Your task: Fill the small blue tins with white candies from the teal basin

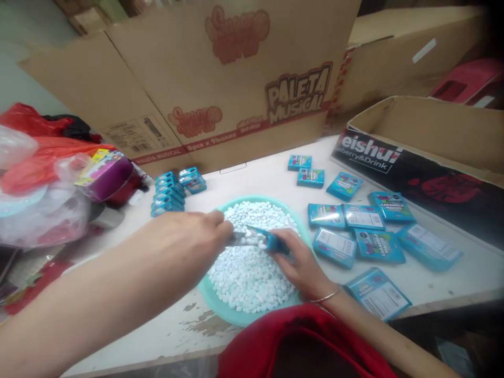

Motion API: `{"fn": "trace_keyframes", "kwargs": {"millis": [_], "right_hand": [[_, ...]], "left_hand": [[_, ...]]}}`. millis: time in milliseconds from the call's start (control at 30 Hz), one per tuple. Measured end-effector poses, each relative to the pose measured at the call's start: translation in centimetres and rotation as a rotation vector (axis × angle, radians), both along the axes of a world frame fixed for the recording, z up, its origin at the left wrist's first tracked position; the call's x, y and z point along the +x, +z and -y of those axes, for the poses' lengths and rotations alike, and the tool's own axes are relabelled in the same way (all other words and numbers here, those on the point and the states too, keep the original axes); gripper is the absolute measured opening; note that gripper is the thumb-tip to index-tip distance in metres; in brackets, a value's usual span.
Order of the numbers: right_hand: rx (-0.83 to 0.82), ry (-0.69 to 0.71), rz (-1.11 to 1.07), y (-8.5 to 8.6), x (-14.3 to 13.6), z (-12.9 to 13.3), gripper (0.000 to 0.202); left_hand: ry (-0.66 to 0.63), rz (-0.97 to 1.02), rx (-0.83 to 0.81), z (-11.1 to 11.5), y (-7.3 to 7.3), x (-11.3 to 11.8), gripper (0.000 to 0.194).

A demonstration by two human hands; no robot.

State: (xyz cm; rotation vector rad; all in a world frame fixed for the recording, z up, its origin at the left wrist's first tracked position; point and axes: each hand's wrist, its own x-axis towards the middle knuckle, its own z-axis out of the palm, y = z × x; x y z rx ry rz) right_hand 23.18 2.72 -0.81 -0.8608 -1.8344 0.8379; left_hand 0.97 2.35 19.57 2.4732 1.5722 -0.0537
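Observation:
A turquoise basin (220,310) full of small white candies (252,278) stands on the table in front of me. Over it, my left hand (200,236) is closed around a small scoop (238,239), greyish and partly blurred. White pieces lie at the scoop's far end, against the mouth of a small blue candy box (277,244). My right hand (301,262) grips that box, tilted with its opening toward the scoop. The box's far side is hidden by my fingers.
Several blue candy boxes (380,245) lie to the right, and a row of them (168,194) stands at back left. A large cardboard carton (236,89) walls off the back. An open black-sided carton (425,178) sits right, plastic bags (43,210) left.

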Motion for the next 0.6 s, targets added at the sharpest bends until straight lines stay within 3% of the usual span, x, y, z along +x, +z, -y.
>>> {"fn": "trace_keyframes", "kwargs": {"millis": [100, 200, 267, 367, 467, 533, 600], "right_hand": [[-0.024, -0.005, -0.059, 0.1, 0.0, 0.1, 0.034], [-0.045, 0.004, -0.109, 0.4, 0.0, 0.1, 0.033], [-0.055, 0.017, -0.129, 0.7, -0.1, 0.3, 0.035], [-0.077, 0.027, -0.145, 1.1, -0.9, 0.4, 0.035], [-0.095, 0.077, -0.122, 1.1, -1.0, -0.5, 0.032], [-0.106, 0.033, -0.080, 0.8, 0.3, -1.8, 0.039], [-0.124, -0.178, 0.009, 0.2, 3.1, -3.8, 0.054]], "left_hand": [[-0.106, -0.186, -0.081, 0.1, 2.0, 0.0, 0.018], [-0.039, -0.155, -0.015, -0.6, 1.7, -1.1, 0.028], [-0.054, -0.018, 0.003, -1.2, -0.2, -1.7, 0.037], [-0.122, 0.248, -0.035, -2.2, -5.0, -1.5, 0.058], [-0.128, 0.364, -0.113, -3.0, -8.8, -0.6, 0.034], [-0.126, 0.393, -0.121, -3.8, -9.6, -0.7, 0.020], [-0.109, 0.426, -0.033, -5.2, -9.3, -1.7, 0.019]]}}
